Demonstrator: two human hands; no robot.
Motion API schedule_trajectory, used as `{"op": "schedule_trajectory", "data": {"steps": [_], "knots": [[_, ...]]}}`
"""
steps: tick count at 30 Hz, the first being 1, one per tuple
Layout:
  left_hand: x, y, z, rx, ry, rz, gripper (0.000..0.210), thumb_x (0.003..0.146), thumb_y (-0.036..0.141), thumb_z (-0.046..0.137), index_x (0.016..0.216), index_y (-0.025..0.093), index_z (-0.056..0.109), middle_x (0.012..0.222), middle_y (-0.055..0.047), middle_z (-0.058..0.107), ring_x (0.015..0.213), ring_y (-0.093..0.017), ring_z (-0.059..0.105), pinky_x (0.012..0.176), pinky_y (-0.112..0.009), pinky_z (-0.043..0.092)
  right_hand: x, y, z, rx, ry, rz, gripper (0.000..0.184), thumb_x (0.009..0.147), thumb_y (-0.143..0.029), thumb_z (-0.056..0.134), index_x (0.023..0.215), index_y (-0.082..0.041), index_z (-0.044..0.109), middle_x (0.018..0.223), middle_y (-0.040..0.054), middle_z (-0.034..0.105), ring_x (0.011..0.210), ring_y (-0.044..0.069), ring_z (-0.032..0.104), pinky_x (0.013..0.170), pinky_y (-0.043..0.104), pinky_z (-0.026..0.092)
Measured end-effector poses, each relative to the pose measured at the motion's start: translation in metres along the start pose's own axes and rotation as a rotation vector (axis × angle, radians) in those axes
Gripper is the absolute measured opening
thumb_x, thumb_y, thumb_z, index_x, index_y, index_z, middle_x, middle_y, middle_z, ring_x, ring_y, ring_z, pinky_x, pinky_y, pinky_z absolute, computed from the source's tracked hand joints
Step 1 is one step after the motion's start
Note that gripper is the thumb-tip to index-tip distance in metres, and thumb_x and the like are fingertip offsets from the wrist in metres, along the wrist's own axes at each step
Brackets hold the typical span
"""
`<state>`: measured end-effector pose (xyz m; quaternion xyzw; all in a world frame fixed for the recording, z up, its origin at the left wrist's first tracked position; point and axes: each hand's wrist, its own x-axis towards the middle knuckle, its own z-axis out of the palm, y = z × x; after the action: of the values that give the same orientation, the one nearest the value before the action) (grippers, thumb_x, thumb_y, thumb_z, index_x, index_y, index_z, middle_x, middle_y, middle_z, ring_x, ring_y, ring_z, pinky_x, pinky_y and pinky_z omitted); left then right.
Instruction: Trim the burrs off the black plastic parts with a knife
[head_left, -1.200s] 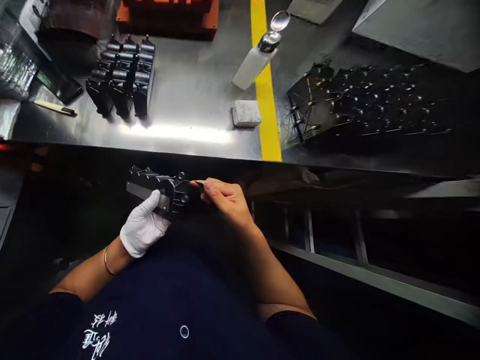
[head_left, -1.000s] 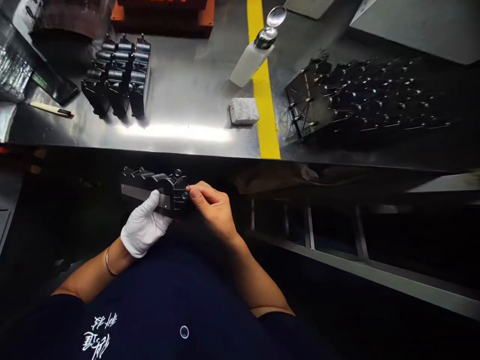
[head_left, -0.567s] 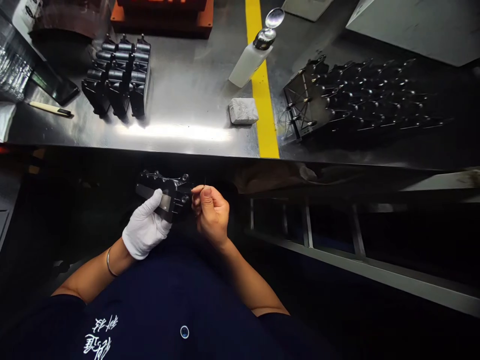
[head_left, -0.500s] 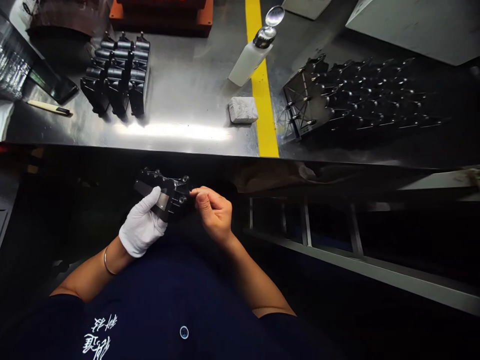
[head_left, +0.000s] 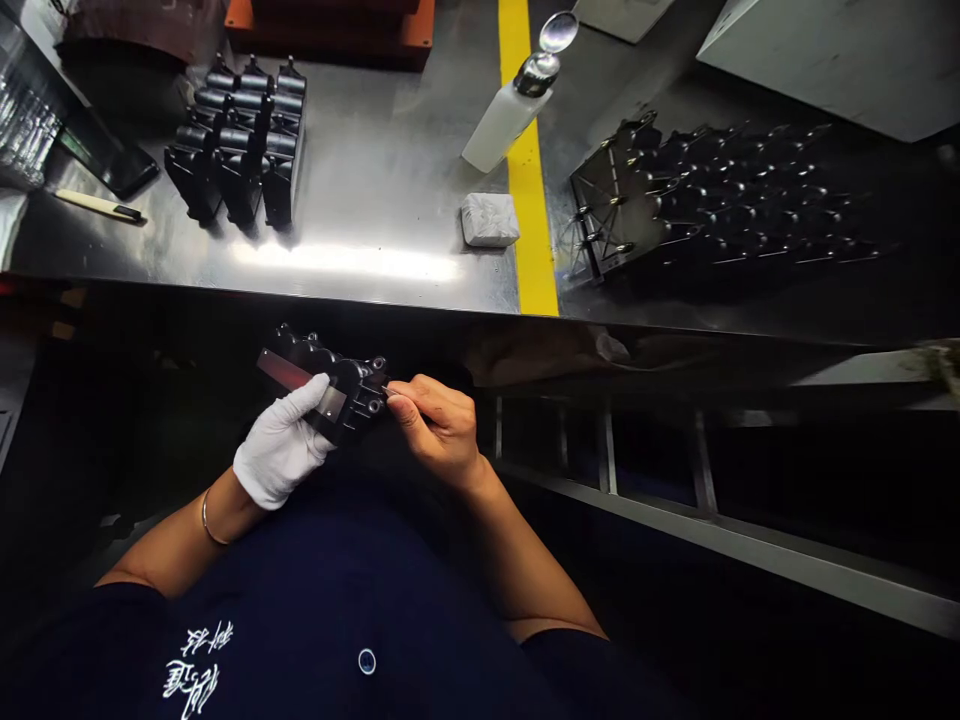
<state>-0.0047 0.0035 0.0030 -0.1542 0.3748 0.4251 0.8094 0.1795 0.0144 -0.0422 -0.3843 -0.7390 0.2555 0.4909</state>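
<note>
My left hand (head_left: pixel 281 445), in a white glove, is closed around a black moulded plastic part (head_left: pixel 349 390), thumb on top. The part has round bosses along its far edge and a flat, shiny strip on its face. It is held in front of my body, below the table edge. My right hand (head_left: pixel 439 420) is bare and pinches at the part's right end, thumb against forefinger. A thin, pale sliver shows at those fingertips, too small to name.
On the metal table (head_left: pixel 375 180) stand rows of black parts (head_left: pixel 240 150) at left and more black parts (head_left: pixel 720 190) at right. A white bottle (head_left: pixel 499 120) and a small wrapped block (head_left: pixel 490 220) sit by the yellow stripe (head_left: pixel 534 230). A pale-handled tool (head_left: pixel 97 206) lies far left.
The black part has tilted slightly in my left hand, so its flat strip catches reddish light. My right hand has shifted a little right, its thumb and forefinger still at the part's end.
</note>
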Motion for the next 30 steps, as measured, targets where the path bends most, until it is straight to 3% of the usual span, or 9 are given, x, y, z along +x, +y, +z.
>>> {"op": "schedule_trajectory", "data": {"steps": [6, 11, 14, 17, 19, 23, 25, 30], "knots": [[0.001, -0.004, 0.004, 0.109, -0.022, 0.066, 0.031, 0.097, 0.01, 0.039, 0.088, 0.009, 0.069, 0.081, -0.006, 0.076, 0.072, -0.012, 0.073, 0.064, -0.014, 0.059, -0.001, 0.004, 0.002, -0.028, 0.03, 0.015, 0.018, 0.091, -0.022, 0.056, 0.089, -0.018, 0.073, 0.068, 0.0039, 0.069, 0.054, 0.012, 0.056, 0.05, 0.026, 0.046], [0.003, -0.001, 0.002, 0.144, 0.042, 0.129, 0.031, 0.095, 0.008, 0.041, 0.082, 0.011, 0.069, 0.075, -0.003, 0.074, 0.064, -0.009, 0.071, 0.059, -0.012, 0.058, -0.005, 0.012, 0.018, -0.002, 0.106, 0.093, 0.019, 0.091, -0.024, 0.057, 0.089, -0.019, 0.075, 0.073, 0.005, 0.073, 0.056, 0.013, 0.059, 0.053, 0.027, 0.049], [-0.002, -0.002, -0.006, 0.204, 0.079, 0.125, 0.024, 0.09, 0.008, 0.049, 0.08, 0.013, 0.069, 0.073, -0.002, 0.073, 0.063, -0.009, 0.07, 0.061, -0.014, 0.059, -0.004, 0.028, 0.025, 0.018, 0.168, 0.276, 0.026, 0.09, -0.035, 0.057, 0.083, -0.019, 0.076, 0.072, 0.0053, 0.072, 0.06, 0.015, 0.062, 0.058, 0.029, 0.051], [-0.008, -0.008, -0.015, 0.341, 0.001, 0.181, 0.003, 0.076, 0.012, 0.068, 0.078, 0.014, 0.07, 0.071, -0.001, 0.072, 0.062, -0.013, 0.069, 0.063, -0.021, 0.06, -0.003, 0.038, 0.023, 0.028, 0.29, 0.504, 0.038, 0.089, -0.047, 0.055, 0.079, -0.018, 0.076, 0.068, 0.0042, 0.069, 0.065, 0.017, 0.064, 0.062, 0.031, 0.052], [-0.008, -0.009, -0.017, 0.406, -0.036, 0.316, 0.015, 0.068, 0.018, 0.078, 0.08, 0.015, 0.071, 0.074, 0.0, 0.073, 0.066, -0.015, 0.07, 0.065, -0.023, 0.059, -0.002, 0.032, 0.017, 0.07, 0.225, 0.531, 0.038, 0.089, -0.048, 0.055, 0.08, -0.018, 0.076, 0.069, 0.0036, 0.069, 0.066, 0.016, 0.064, 0.063, 0.03, 0.052], [0.003, -0.004, -0.016, 0.502, -0.015, 0.65, 0.033, 0.067, 0.02, 0.08, 0.099, 0.024, 0.07, 0.091, 0.001, 0.075, 0.102, -0.017, 0.068, 0.092, -0.026, 0.053, -0.002, 0.0, 0.006, 0.181, -0.036, 0.392, 0.029, 0.092, -0.035, 0.055, 0.081, -0.018, 0.076, 0.063, 0.0012, 0.065, 0.057, 0.012, 0.057, 0.055, 0.025, 0.047], [0.008, -0.001, -0.018, 0.582, -0.014, 0.726, 0.039, 0.069, 0.021, 0.078, 0.105, 0.028, 0.068, 0.098, 0.0, 0.075, 0.115, -0.019, 0.062, 0.1, -0.029, 0.049, 0.0, -0.012, 0.005, 0.2, -0.092, 0.342, 0.026, 0.092, -0.03, 0.055, 0.08, -0.018, 0.075, 0.059, 0.0001, 0.061, 0.053, 0.01, 0.053, 0.05, 0.024, 0.044], [0.012, 0.002, -0.029, 0.741, 0.029, 0.8, 0.04, 0.066, 0.021, 0.08, 0.104, 0.029, 0.069, 0.106, -0.001, 0.074, 0.126, -0.021, 0.055, 0.109, -0.032, 0.041, 0.004, -0.016, 0.006, 0.2, -0.107, 0.294, 0.026, 0.092, -0.028, 0.056, 0.077, -0.017, 0.074, 0.056, -0.0011, 0.056, 0.049, 0.009, 0.047, 0.044, 0.022, 0.038]]}}
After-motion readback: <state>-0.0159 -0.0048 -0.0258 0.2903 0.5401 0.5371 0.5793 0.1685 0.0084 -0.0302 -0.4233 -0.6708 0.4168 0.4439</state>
